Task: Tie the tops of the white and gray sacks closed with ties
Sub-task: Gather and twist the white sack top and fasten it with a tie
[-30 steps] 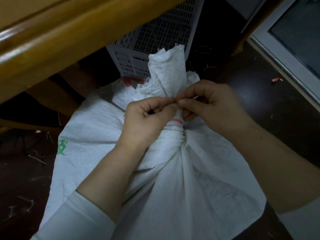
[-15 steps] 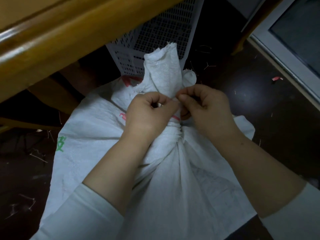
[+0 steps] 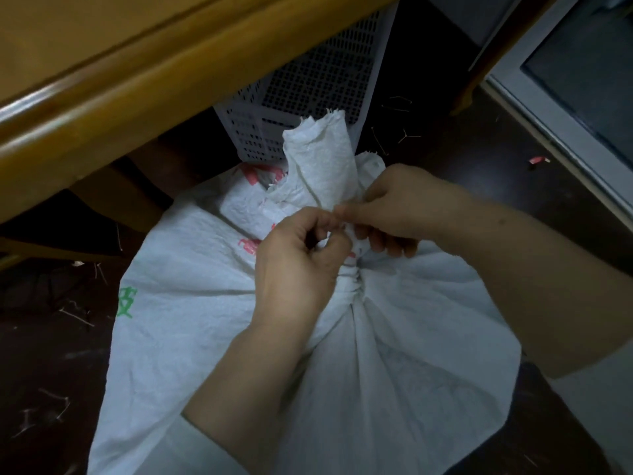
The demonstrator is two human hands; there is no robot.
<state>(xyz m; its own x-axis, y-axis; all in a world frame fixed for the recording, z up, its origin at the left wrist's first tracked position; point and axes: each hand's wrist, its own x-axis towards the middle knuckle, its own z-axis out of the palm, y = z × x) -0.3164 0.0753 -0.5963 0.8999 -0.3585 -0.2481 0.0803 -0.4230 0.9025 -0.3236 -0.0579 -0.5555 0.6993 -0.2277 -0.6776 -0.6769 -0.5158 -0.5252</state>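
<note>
**A:** Far left of the white sack [image 3: 205, 320], a wooden table edge [image 3: 137, 97] is seen slanting overhead, and dark floor [image 3: 51, 354] strewn with pale scraps is seen below it.

**B:** And the sack itself?

**A:** It is stood on the floor, mid-frame. Green print [image 3: 126, 303] is shown on its left flank. The top is bunched into a neck [image 3: 349, 282], and the loose flap [image 3: 322, 156] is raised beyond it, in front of a perforated white basket [image 3: 308, 90].

**B:** The left hand?

**A:** The left hand [image 3: 298, 265] is laid over the sack's neck from the left. Its fingers are curled, and the bunched cloth is pinched between thumb and forefinger. A sliver of red tie [image 3: 351, 257] is glimpsed just beside it.

**B:** And the right?

**A:** The right hand [image 3: 404, 207] is set at the right of the neck. Its forefinger and thumb are pinched tip to tip with the left's, and the other fingers are curled against the cloth. Whether a tie end is caught between the fingertips cannot be told.

**B:** Further right of the sack?

**A:** A red scrap [image 3: 539, 160] is spotted on the floor, near a pale frame [image 3: 548, 108].
</note>
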